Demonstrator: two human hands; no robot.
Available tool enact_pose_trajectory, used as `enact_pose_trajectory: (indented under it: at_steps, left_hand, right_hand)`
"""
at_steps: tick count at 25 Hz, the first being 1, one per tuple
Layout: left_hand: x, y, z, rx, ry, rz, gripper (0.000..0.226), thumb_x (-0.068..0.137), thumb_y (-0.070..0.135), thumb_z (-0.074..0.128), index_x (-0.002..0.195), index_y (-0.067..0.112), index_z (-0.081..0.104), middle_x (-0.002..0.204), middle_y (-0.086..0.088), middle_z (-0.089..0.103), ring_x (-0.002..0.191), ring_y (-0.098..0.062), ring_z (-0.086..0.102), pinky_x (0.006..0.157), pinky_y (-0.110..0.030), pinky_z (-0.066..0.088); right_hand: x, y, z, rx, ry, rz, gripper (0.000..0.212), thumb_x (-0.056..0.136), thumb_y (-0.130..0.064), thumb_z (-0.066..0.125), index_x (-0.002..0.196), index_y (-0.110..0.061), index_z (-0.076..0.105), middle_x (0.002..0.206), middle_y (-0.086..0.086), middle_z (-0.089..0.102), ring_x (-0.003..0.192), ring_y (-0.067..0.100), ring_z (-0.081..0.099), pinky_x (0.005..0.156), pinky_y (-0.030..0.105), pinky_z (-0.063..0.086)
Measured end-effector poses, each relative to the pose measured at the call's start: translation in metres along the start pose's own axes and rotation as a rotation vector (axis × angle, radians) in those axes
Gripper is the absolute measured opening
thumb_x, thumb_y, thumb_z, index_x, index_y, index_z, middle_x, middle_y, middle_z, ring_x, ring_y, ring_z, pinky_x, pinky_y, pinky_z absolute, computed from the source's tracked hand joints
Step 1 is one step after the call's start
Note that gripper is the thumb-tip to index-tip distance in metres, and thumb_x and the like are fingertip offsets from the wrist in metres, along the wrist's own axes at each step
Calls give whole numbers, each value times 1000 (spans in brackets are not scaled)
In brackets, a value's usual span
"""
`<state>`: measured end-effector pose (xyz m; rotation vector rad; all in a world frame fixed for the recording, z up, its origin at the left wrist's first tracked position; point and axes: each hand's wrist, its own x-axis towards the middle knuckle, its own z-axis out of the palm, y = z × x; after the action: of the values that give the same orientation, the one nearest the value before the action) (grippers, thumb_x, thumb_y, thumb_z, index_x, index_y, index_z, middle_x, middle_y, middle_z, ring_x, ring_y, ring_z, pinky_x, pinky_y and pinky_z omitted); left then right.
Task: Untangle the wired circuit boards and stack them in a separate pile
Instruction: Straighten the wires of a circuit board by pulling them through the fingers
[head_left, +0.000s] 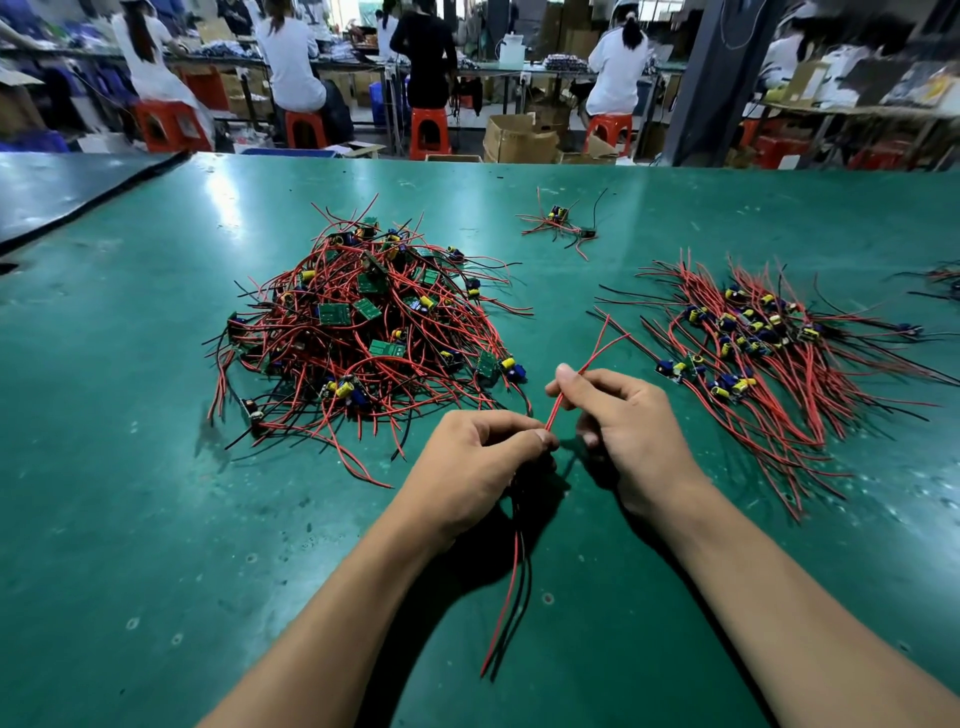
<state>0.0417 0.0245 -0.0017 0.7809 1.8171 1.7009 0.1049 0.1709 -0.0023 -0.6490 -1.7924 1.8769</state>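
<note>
head view: both hands worked at about six o'clock of the bench's middle. the left hand (483, 460) was curled, thumb and forefinger pinching a pair of red leads (570, 387) low down. the right hand (626, 423) pinched the same leads higher up between thumb and fingers, and their free ends forked toward one o'clock. a red and a black lead (511, 597) hung from under the left hand toward six o'clock. the board they belonged to was hidden inside that hand, so i could not tell how it lay.

handling, as i judged it: each piece looked light. its leads were thin, soft and springy, apt to snag on neighbours. the small board was stiff, with upright soldered parts that a hard tug might strain. it seemed best taken by the board's edge or by the leads close to the board, drawing along the wire rather than yanking.

looks: the tangled pile (363, 332) sat at ten o'clock of the hands, a mound of small green boards with yellow and blue parts, laced with red and a few black leads. the sorted pile (763, 358) lay at two o'clock, boards clustered and leads combed roughly one way. a small stray cluster (558, 223) lay at twelve o'clock, well apart, on the green bench (156, 467).
</note>
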Motion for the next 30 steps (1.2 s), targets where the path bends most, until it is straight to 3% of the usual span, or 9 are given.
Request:
enact_pose_trajectory:
  at_steps: [4, 8, 12, 20, 22, 27, 30]
  left_hand:
    - [1, 1, -1, -75, -23, -29, 12, 90, 10, 65, 85, 8, 76, 70, -3, 72, 61, -11, 59, 59, -20, 45]
    - [2, -1, -1, -87, -29, -23, 12, 89, 9, 65, 84, 7, 75, 68, -2, 71, 57, -7, 58, 54, -14, 44]
    - [2, -1, -3, -66, -55, -20, 12, 89, 10, 66, 83, 6, 76, 67, 0, 71, 57, -6, 58, 54, -14, 44]
    - [2, -1, -3, 22, -58, -13, 12, 87, 13, 69, 80, 14, 78, 68, 4, 70, 63, -9, 56, 60, -14, 43]
    - [2, -1, -3, 32, -63, -12, 12, 87, 13, 69, 79, 13, 78, 69, 3, 70, 64, -10, 57, 61, -16, 43]
    - [1, -1, -6, 52, -60, 0, 11, 82, 20, 70, 78, 16, 78, 73, -1, 72, 69, -8, 58, 68, -19, 43]
    - [0, -1, -5, 60, -55, 10, 14, 74, 26, 66, 74, 18, 78, 79, -11, 73, 71, -13, 58, 71, -29, 42]
  right_hand:
    - [2, -3, 3, 250, -26, 80, 25, 76, -36, 76, 64, -15, 71, 59, -6, 48, 37, 5, 31, 37, 17, 24]
    - [5, -6, 1, 432, -30, 187, 27, 67, -29, 78, 72, -9, 61, 58, -5, 47, 36, 4, 29, 34, 16, 23]
    - [5, -9, 3, 517, -41, 261, 24, 72, -25, 75, 68, -12, 55, 54, -6, 45, 34, 3, 27, 34, 15, 22]
    - [16, -9, -13, 645, 156, 231, 36, 86, -8, 71, 65, -21, 45, 57, -8, 41, 36, 2, 30, 36, 15, 26]
    - [20, -6, -18, 562, 237, 111, 36, 85, -5, 73, 67, -21, 46, 59, -8, 45, 38, 3, 32, 38, 16, 28]
    - [23, 6, -26, -109, 394, -271, 30, 80, -24, 83, 66, -21, 56, 58, -8, 52, 51, 12, 42, 56, 27, 38]
    - [22, 11, -27, -517, 452, -535, 28, 83, -30, 79, 70, -16, 58, 69, -4, 58, 62, 12, 50, 65, 22, 39]
